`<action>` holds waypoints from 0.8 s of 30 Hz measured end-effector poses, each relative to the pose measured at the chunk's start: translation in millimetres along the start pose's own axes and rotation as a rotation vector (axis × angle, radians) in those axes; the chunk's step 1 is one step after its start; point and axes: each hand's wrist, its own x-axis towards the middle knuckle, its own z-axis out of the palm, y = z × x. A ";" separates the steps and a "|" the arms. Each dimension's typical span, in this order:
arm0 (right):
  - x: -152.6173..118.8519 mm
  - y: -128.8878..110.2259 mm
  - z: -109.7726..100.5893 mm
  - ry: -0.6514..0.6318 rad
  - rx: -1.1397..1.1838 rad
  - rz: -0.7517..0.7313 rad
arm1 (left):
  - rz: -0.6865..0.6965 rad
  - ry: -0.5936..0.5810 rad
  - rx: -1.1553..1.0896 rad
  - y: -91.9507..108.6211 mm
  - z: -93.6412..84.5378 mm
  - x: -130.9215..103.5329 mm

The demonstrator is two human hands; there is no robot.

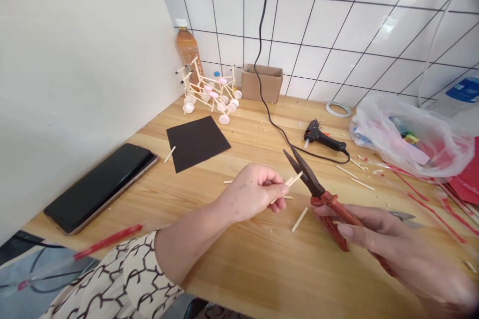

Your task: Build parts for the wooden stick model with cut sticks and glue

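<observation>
My left hand (pixel 258 192) pinches a couple of thin wooden sticks (pixel 290 182) above the middle of the table. One stick's end reaches between the parted jaws of the red-handled long-nose pliers (pixel 318 189). Around the handles of these pliers is my right hand (pixel 385 234), its fingers wrapped over them. A short wooden stick (pixel 300 219) lies on the table just below the jaws. Other stick pieces lie partly hidden behind my left hand.
A phone (pixel 101 184) and a black square sheet (pixel 198 142) lie at left. Small stick-built models (pixel 209 89), a bottle (pixel 188 47) and a cardboard box (pixel 262 83) stand behind. At right are a glue gun (pixel 325 137) with its cord, a tape roll (pixel 338 109) and a plastic bag (pixel 411 134).
</observation>
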 end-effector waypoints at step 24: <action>-8.7 -7.3 6.6 -0.028 -0.156 0.017 | -0.056 -0.086 0.007 4.1 1.9 -2.5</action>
